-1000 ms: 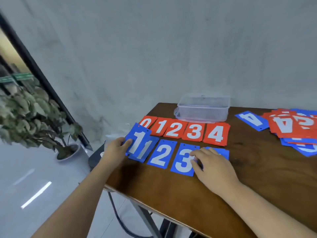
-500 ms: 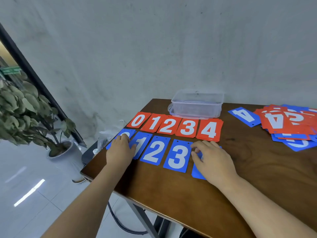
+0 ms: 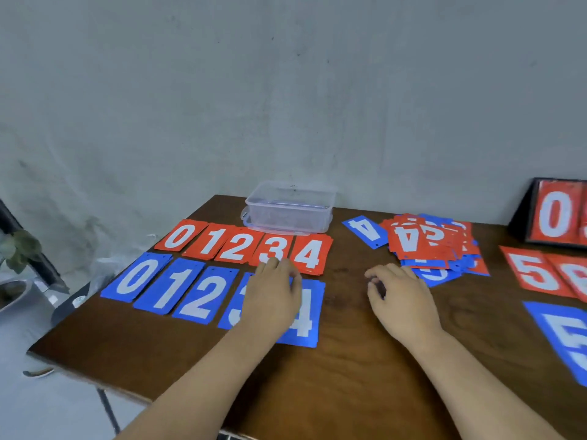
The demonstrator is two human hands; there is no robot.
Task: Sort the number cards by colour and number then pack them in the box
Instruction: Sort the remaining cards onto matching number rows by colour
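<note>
Covering the blue 3 card — left hand — right hand nearby.

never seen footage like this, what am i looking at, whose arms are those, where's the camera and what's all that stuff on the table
There is no machine here: a person wears a wide-angle camera on the head, so this one picture looks down at their own two bare hands. On the brown wooden table lie a row of red number cards 0 to 4 and, nearer, a row of blue number cards 0 to 4. Behind them stands a clear plastic box; to the right is a loose pile of red and blue cards. The left hand rests on the blue 3 and 4. The right hand is loosely curled and holds nothing.
</note>
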